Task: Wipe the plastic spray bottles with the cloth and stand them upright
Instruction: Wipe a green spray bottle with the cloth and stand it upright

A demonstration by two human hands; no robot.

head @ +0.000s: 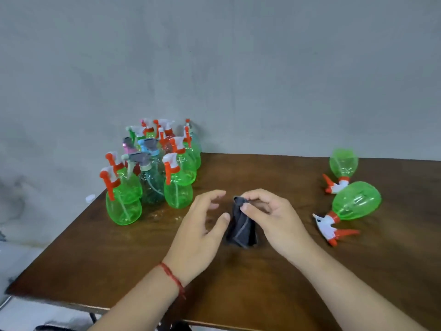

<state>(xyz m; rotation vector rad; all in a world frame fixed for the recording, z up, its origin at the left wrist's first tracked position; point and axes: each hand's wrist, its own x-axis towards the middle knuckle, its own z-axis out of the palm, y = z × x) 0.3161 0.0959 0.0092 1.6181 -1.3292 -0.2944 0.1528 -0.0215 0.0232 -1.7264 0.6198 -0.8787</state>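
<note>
Left hand (200, 225) near me, fingers spread loose, holding nothing. Right hand (269, 218) fingers pinch top of dark cloth (241, 228), mid table (262, 283). Cloth soft, floppy. Lying green bottle (355, 200) on right looks empty, light, slippy. I'd grab its fat belly.

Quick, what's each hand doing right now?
Left hand: open, holding nothing, right beside the cloth.
Right hand: pinching the top of the cloth.

You can't count the far bottles (167, 126) in the left cluster; near ones hide them. The desk (238, 283) is cropped at the right.
</note>
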